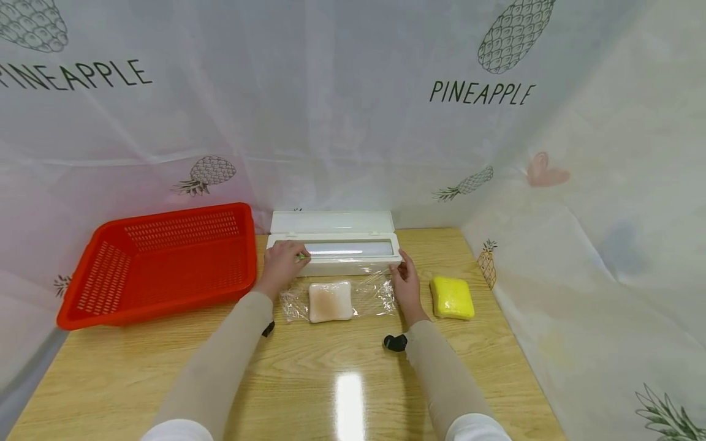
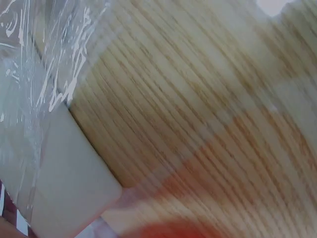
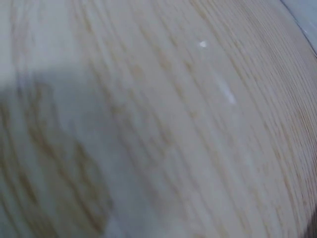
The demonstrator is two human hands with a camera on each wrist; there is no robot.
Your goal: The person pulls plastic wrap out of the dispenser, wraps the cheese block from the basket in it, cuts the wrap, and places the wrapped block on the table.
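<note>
A white cling film dispenser [image 1: 334, 268] with its lid [image 1: 331, 221] raised lies at the back of the table. Clear cling film [image 1: 372, 296] stretches from its front edge over the wood. On the film lies a slice of toast [image 1: 330, 302], white with a browned middle. My left hand [image 1: 280, 264] pinches a small green piece at the dispenser's front left edge. At the right end, my right hand [image 1: 407, 286] grips the dispenser's corner between thumb and fingers. The left wrist view shows a white dispenser corner [image 2: 74, 173] beside wrinkled film; the right wrist view shows mostly blurred table.
A red perforated plastic basket [image 1: 165, 307] stands on the left, close to my left forearm. Right of my right hand sits a yellow, sponge-like block [image 1: 452, 298] with a shiny surface. Behind and beside the wooden table [image 1: 309, 380] hangs a pineapple-print curtain [image 1: 342, 122].
</note>
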